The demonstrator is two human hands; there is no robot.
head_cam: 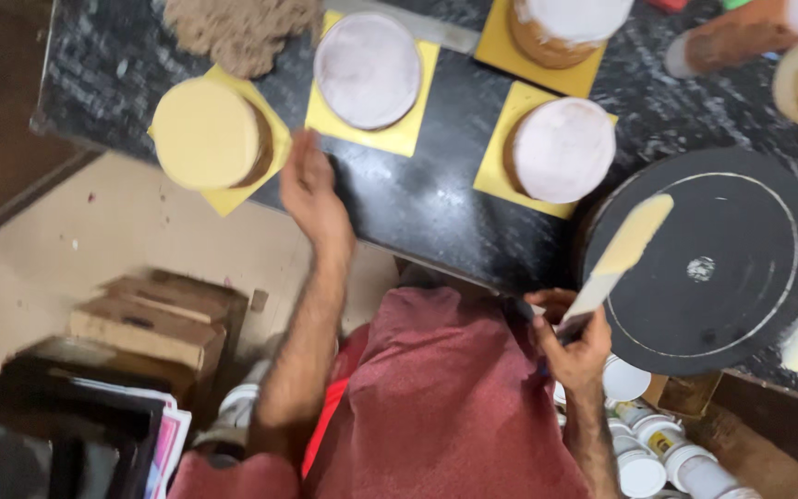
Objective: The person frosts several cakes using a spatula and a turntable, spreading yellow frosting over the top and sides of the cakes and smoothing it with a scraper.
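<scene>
Looking down from head height: a dark, speckled stone counter (417,199) bears several round cakes, each on a square yellow board. The right hand (573,344) is closed around the handle of a long, flat palette knife (622,251), whose blade is smeared with pale cream and slants up over a black, matte turntable (708,263); the disc is circular, with a thin pale ring near its rim. The left hand (309,189) is open, fingers loosely extended, holding nothing; it hovers at the counter edge just beside the cream-coated cake (210,134), a smooth, pale yellow cylinder whose board (233,194) overhangs the edge. Two white-frosted cakes (368,69) (563,150) lie farther in, the second between the left hand and the turntable. A mound of brown crumbs (237,32) sits at the far edge, rough and grainy. Small white lidded tubs (644,448) cluster below the counter near the right forearm. Motion blur softens fine surface detail.
</scene>
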